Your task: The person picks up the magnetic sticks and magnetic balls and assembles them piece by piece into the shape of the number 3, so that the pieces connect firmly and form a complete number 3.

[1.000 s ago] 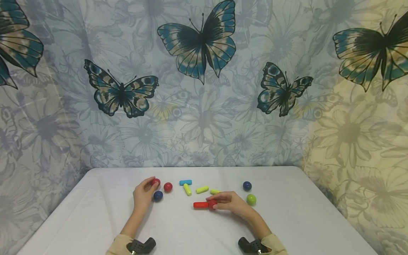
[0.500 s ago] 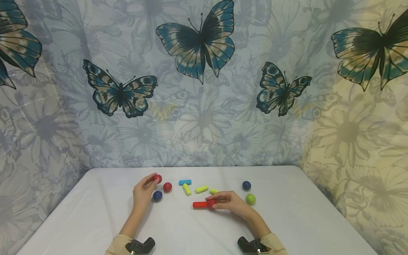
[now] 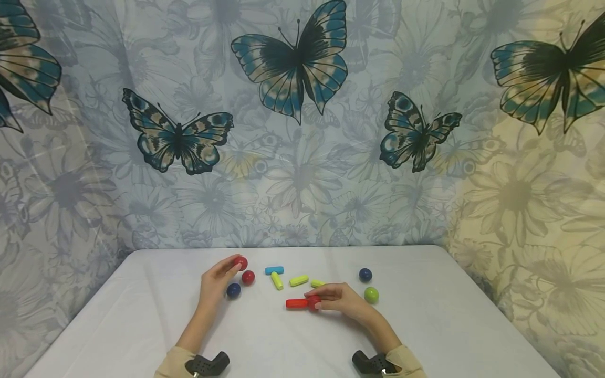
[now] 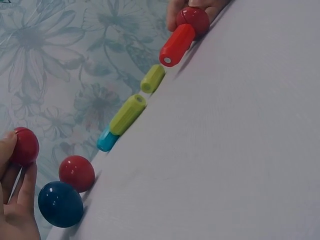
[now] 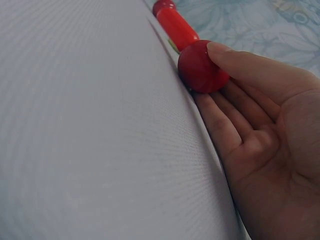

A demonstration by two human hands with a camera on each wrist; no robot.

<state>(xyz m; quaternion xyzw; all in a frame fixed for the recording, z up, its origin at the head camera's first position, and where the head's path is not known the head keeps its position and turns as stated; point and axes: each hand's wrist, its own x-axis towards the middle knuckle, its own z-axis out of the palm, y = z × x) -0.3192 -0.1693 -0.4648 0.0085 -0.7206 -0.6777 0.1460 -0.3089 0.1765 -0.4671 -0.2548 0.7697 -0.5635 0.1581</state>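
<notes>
My left hand (image 3: pixel 217 280) pinches a red ball (image 3: pixel 241 262) between thumb and fingers, raised off the table in the left wrist view (image 4: pixel 26 146). Just below it on the table lie a second red ball (image 3: pixel 248 277) and a dark blue ball (image 3: pixel 233 291). My right hand (image 3: pixel 344 302) holds another red ball (image 5: pixel 200 67) by thumb and fingertips, low at the table. A red rod (image 3: pixel 296 303) joins end-on to that ball and points left; its free end shows a small round silvery spot in the left wrist view.
Behind the hands lie a blue rod (image 3: pixel 274 270) and several yellow-green rods (image 3: pixel 299 281), one partly behind the right hand. A dark blue ball (image 3: pixel 365 275) and a green ball (image 3: pixel 371 295) sit to the right. A butterfly-patterned cloth (image 3: pixel 302 205) hangs behind the white table (image 3: pixel 264 341).
My left hand has lifted its red ball from beside the other balls and carried it slightly up and to the right. The right hand stays still, holding its ball with the rod.
</notes>
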